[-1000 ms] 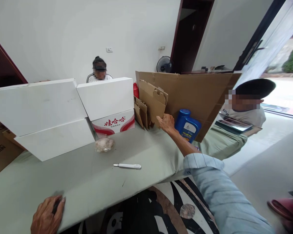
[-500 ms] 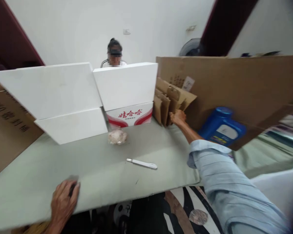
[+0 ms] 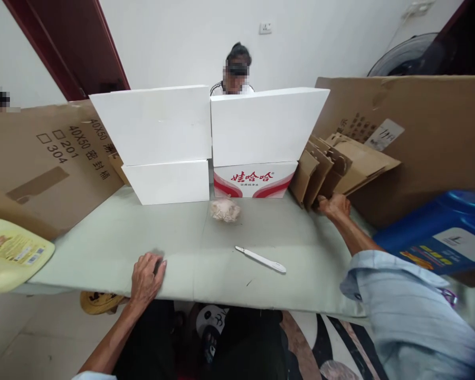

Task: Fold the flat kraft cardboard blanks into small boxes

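Observation:
My left hand point(image 3: 145, 275) lies flat on the near edge of the pale green table point(image 3: 103, 248), fingers spread, holding nothing. My right hand point(image 3: 334, 205) reaches to the far right of the table and grips the lower edge of a bundle of folded brown cardboard pieces point(image 3: 340, 166). A white-handled scalpel point(image 3: 261, 259) lies on the table between my hands. A small crumpled plastic bag point(image 3: 225, 210) with something pale in it sits behind the scalpel.
White foam boxes point(image 3: 154, 126) stand along the table's far side above a red-and-white carton point(image 3: 253, 179). Large cardboard sheets point(image 3: 427, 126) flank both ends. A blue jug point(image 3: 447, 232) sits at right, a yellow jug point(image 3: 8, 253) at left. A person point(image 3: 234, 74) sits behind the boxes.
My view has swung left, bringing the left cardboard sheet and yellow jug into sight. My right hand has slid down to the base of the folded cardboard. My left hand stays on the table edge.

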`<state>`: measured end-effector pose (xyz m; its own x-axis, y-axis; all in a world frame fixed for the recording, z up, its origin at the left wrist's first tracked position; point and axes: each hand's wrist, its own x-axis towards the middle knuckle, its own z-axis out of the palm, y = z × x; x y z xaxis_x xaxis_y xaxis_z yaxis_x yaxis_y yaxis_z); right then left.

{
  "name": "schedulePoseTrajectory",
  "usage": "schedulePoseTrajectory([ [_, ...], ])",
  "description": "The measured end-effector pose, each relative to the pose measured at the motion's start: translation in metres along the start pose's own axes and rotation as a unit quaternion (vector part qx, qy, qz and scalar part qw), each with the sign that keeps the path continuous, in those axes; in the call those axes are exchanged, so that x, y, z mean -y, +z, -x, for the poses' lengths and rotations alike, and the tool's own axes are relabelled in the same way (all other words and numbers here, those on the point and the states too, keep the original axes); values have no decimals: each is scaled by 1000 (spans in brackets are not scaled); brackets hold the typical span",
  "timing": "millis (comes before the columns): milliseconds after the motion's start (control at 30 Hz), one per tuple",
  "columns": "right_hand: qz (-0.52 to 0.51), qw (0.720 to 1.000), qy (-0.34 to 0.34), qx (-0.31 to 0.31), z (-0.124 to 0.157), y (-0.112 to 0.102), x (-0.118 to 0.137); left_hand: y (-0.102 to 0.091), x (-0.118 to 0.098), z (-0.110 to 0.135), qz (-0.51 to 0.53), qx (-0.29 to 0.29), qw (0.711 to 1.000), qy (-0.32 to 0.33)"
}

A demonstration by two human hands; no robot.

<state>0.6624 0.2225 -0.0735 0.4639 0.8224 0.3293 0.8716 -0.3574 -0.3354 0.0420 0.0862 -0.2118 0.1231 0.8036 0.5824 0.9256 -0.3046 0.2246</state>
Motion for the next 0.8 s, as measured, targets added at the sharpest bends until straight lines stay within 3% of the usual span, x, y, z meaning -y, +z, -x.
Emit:
schedulePoseTrajectory([
  [100,-9,999,37,-13,30,-4,3,2,2,1,2,2,1000,-2],
  [167,-21,1000,11,-6,61,-1,8,4,3,1,1,2,1000,-4],
  [267,-64,991,-110,46,122,20,18,4,1,-1,-4,12,1000,-18],
  [333,-120,953,-274,52,164,39,24,3,-2,-4,-8,33,999,-34],
  [433,-124,921,-367,29,210,63,32,-1,-7,-8,-8,70,996,-59],
  [567,-82,919,-383,34,230,75,44,-5,-12,-11,-6,77,994,-75],
  [800,-60,922,-381,2,224,79,52,-8,-16,-10,11,81,994,-75],
])
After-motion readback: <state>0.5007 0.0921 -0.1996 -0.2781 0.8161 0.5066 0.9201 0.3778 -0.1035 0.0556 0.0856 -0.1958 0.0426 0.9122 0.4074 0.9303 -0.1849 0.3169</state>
